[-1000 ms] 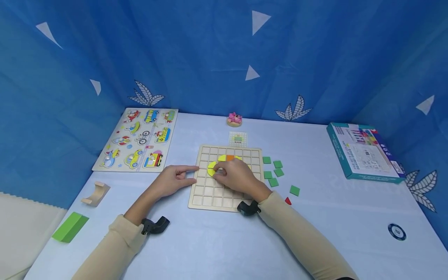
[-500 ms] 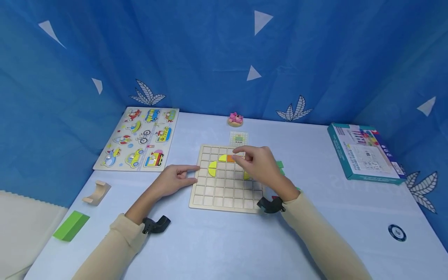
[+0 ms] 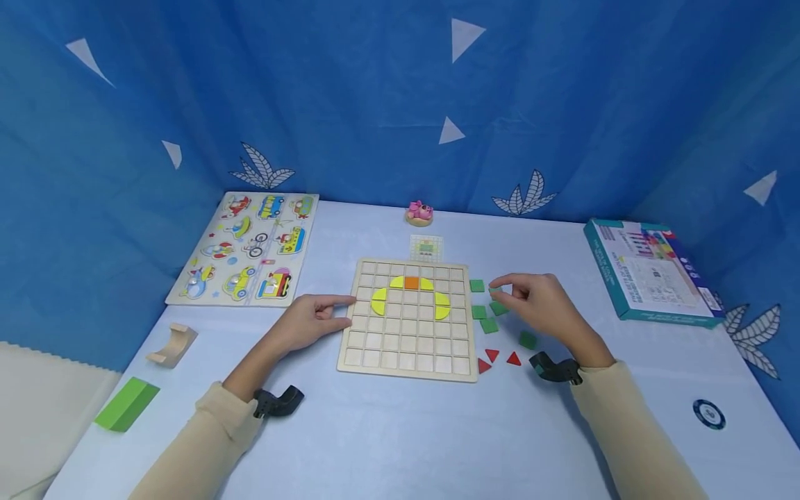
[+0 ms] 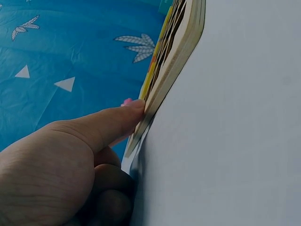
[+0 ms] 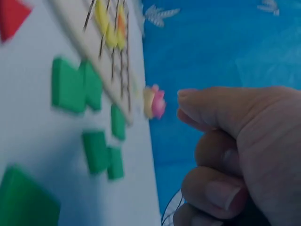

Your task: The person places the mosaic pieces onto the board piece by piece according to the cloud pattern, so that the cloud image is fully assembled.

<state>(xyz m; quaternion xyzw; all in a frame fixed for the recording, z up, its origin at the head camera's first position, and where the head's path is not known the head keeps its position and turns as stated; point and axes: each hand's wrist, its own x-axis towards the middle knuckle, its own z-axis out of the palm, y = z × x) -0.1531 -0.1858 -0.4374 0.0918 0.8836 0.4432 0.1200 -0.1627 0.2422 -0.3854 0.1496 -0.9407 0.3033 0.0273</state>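
Observation:
A square wooden grid board [image 3: 398, 344] lies mid-table. Yellow curved pieces [image 3: 442, 312] and one orange square [image 3: 411, 282] sit in its cells in an arch. My left hand [image 3: 300, 323] touches the board's left edge with thumb and index fingertips; its other fingers are curled, and the left wrist view shows the thumb [image 4: 108, 123] against the rim. Above the green square tiles [image 3: 489, 325] right of the board hovers my right hand [image 3: 540, 302], thumb and index apart, holding nothing. The right wrist view shows the green tiles [image 5: 95, 151] apart from the fingers.
Red triangles [image 3: 514, 359] lie by the board's lower right. Behind it are a pattern card [image 3: 426, 248] and a pink figurine [image 3: 419, 213]. A vehicle puzzle [image 3: 244, 250], wooden arch [image 3: 173, 346] and green block [image 3: 128, 405] stand left; a box [image 3: 653, 274] and round disc [image 3: 709, 414] right.
My right hand has left the yellow piece on the board's left side and moved right, over the green tiles. The left hand stays at the board's edge.

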